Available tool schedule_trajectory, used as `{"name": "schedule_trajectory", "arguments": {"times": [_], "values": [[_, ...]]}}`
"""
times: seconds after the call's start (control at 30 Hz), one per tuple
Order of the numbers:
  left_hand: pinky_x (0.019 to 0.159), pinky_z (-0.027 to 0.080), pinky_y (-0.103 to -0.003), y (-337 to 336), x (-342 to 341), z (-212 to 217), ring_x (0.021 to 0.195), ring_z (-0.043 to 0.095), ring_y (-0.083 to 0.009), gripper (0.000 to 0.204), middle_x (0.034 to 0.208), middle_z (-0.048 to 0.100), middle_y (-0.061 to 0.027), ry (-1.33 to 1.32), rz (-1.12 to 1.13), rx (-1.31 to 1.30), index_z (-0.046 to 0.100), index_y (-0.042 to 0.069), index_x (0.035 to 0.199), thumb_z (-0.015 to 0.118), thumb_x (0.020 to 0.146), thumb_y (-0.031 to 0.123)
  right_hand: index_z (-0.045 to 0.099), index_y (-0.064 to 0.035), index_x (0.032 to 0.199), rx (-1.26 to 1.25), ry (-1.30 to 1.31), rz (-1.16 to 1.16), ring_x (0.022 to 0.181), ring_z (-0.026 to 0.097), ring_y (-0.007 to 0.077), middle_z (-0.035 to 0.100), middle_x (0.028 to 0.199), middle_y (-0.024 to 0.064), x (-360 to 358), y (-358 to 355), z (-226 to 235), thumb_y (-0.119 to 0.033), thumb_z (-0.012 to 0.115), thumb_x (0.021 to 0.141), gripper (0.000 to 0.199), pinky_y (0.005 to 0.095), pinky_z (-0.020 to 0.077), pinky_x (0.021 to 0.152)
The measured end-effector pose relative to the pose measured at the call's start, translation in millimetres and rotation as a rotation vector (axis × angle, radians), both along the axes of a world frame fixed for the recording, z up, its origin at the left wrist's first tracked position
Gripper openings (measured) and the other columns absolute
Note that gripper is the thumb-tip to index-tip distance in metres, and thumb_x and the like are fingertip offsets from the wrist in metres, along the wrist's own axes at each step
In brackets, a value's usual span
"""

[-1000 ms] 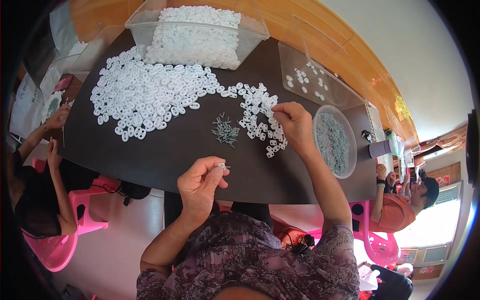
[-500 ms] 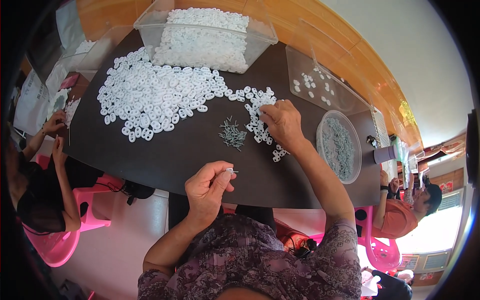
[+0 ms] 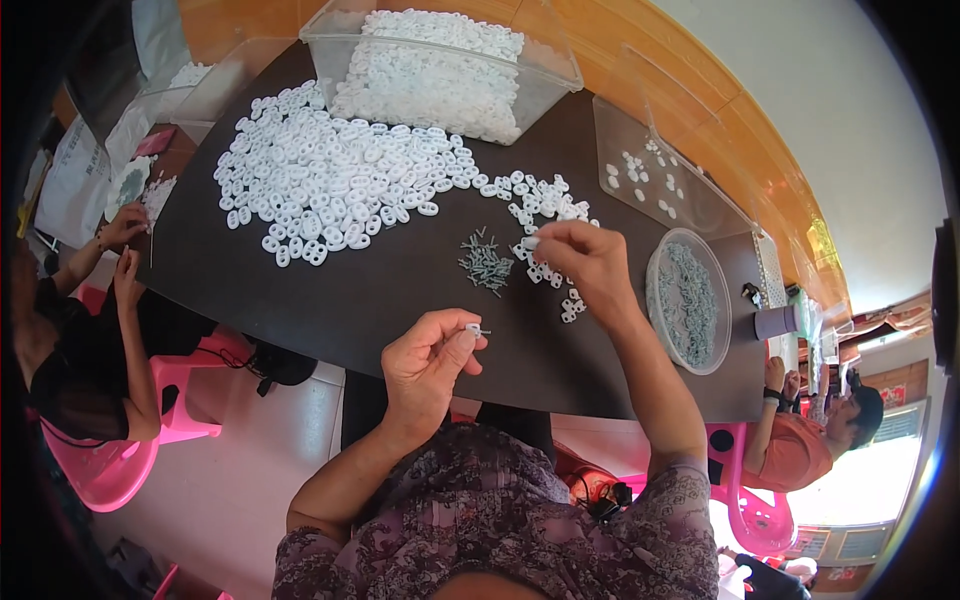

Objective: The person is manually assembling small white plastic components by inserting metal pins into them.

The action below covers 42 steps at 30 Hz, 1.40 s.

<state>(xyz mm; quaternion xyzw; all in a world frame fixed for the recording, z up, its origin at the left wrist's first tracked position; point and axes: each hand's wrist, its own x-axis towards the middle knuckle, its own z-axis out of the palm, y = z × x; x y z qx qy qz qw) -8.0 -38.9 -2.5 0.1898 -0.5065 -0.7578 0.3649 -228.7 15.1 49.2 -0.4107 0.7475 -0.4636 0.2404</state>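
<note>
Dark table (image 3: 330, 300) under you, your left hand (image 3: 425, 365) pinches a ring (image 3: 473, 329) off its near edge, clear for fitting, while your right hand (image 3: 585, 262) nips another ring (image 3: 530, 242) off the scatter beside the screws (image 3: 485, 265).

Ring heap (image 3: 340, 185) left of screws (image 3: 485, 265); bowl (image 3: 655, 300) right.

White plastic rings (image 3: 340, 180) spread across a dark brown table (image 3: 330, 300), beside a small cluster of grey screws (image 3: 485, 265). A clear bin (image 3: 440, 60) at the far edge holds more white pieces. Sleeves (image 3: 480, 520) show a purple floral print; chairs (image 3: 120, 450) are pink.
</note>
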Motion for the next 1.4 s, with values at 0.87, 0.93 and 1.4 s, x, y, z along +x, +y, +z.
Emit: {"name": "schedule_trajectory", "arguments": {"times": [0.87,0.93,1.4], "values": [[0.064,0.050,-0.021,4.3,-1.8,11.5,0.066,0.062,-0.0118,0.014,0.084,0.066,-0.0103,0.054,0.021,0.206,0.060,-0.004,0.100,0.059,0.092,0.008,0.062,0.0001,0.102,-0.064,-0.462,0.117,0.081,0.058,0.0055,0.064,0.090,0.0005,81.9,35.4,-8.8,0.000,0.061,0.085,0.017,0.0207,0.0473,0.073],[0.064,0.051,-0.022,4.0,-1.9,12.3,0.067,0.063,-0.0126,0.015,0.083,0.066,-0.0107,0.062,0.035,0.219,0.060,-0.004,0.100,0.059,0.093,0.008,0.061,-0.0002,0.102,-0.068,-0.477,0.105,0.081,0.057,0.0054,0.063,0.090,0.0010,86.5,37.3,-12.5,-0.001,0.061,0.086,0.016,0.0206,0.0469,0.072],[0.070,0.052,-0.025,9.8,-1.1,9.4,0.074,0.065,-0.0141,0.017,0.087,0.066,-0.0103,0.139,0.106,0.209,0.058,-0.004,0.103,0.058,0.094,0.010,0.061,-0.0010,0.103,-0.251,-0.554,-0.056,0.077,0.059,0.0063,0.065,0.089,0.0013,108.1,35.1,-13.7,0.000,0.063,0.086,0.017,0.0202,0.0485,0.069]]}}
